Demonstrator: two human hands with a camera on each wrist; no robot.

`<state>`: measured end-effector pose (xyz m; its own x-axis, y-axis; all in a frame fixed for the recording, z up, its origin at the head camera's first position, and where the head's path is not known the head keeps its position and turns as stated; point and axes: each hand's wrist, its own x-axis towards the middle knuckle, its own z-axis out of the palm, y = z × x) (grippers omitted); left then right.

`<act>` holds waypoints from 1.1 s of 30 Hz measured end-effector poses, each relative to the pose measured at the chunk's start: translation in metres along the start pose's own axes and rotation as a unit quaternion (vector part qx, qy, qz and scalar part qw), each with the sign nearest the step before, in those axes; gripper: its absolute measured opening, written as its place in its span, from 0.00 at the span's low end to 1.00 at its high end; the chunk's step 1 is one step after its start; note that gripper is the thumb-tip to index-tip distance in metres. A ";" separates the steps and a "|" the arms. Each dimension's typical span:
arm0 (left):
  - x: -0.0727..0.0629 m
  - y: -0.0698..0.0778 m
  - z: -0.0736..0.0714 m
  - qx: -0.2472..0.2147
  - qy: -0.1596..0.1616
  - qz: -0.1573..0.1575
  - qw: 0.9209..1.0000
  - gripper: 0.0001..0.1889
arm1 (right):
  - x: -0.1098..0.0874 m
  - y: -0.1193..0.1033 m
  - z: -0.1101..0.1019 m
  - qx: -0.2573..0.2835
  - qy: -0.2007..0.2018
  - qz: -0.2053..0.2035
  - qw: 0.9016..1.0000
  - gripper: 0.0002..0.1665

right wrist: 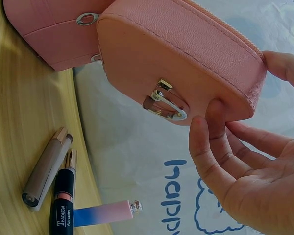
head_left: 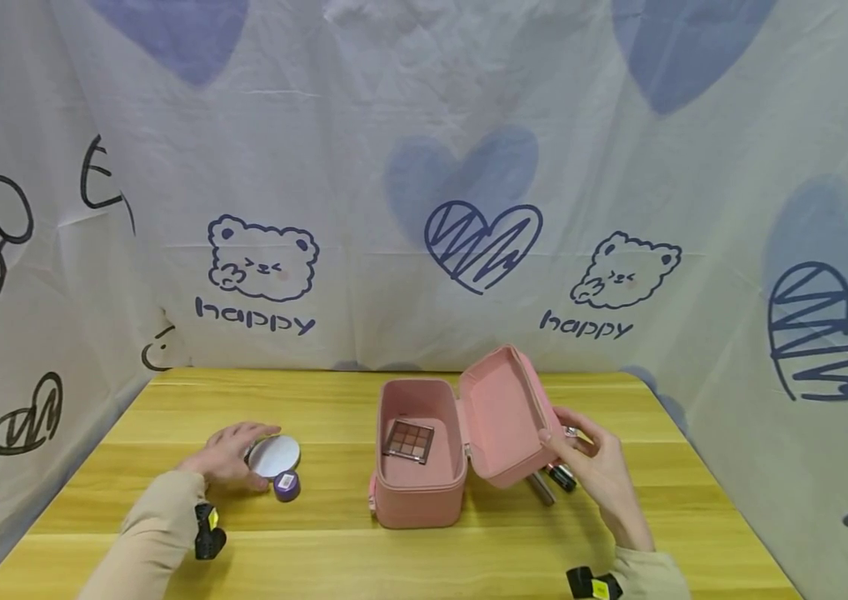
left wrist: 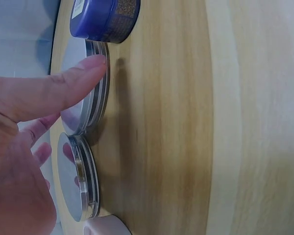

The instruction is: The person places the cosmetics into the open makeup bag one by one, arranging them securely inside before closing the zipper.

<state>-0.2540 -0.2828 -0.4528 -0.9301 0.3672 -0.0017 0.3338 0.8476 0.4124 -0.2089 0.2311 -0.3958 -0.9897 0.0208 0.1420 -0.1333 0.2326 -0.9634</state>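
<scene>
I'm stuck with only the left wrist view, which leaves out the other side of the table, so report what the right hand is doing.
Observer: In the head view, the right hand grips the raised lid of a pink case.
Operator: None of that reaches my picture. Tell me what is inside the case.
Observer: A makeup palette lies in it.
Operator: Now read me any lettering on the things near that hand.
Observer: In the right wrist view, a black tube carries the word TEAYASON.
</scene>
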 end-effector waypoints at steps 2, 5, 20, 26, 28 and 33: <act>0.000 0.000 0.001 0.011 -0.001 0.000 1.000 0.42 | 0.000 0.000 0.000 0.001 0.000 -0.001 1.000 0.29; 0.000 0.000 0.002 0.018 -0.003 -0.004 1.000 0.41 | 0.000 0.001 0.000 -0.001 -0.001 -0.007 1.000 0.29; 0.004 -0.003 0.007 0.022 0.008 -0.009 1.000 0.40 | -0.002 0.001 0.000 -0.007 -0.003 -0.022 1.000 0.29; 0.005 -0.013 0.017 0.022 0.043 0.002 0.999 0.40 | 0.000 0.000 0.001 -0.002 0.002 -0.006 1.000 0.29; 0.005 -0.014 0.018 0.017 0.051 0.005 0.999 0.40 | 0.000 0.000 0.001 -0.001 0.003 -0.002 1.000 0.29; 0.005 -0.009 0.016 0.013 0.057 0.001 0.998 0.39 | 0.000 0.000 0.001 -0.006 0.005 -0.002 1.000 0.29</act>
<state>-0.2596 -0.2822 -0.4710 -0.9400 0.3248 0.1042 0.3391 0.8570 0.3881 -0.2092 0.2306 -0.3961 -0.9886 0.0295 0.1473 -0.1359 0.2436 -0.9603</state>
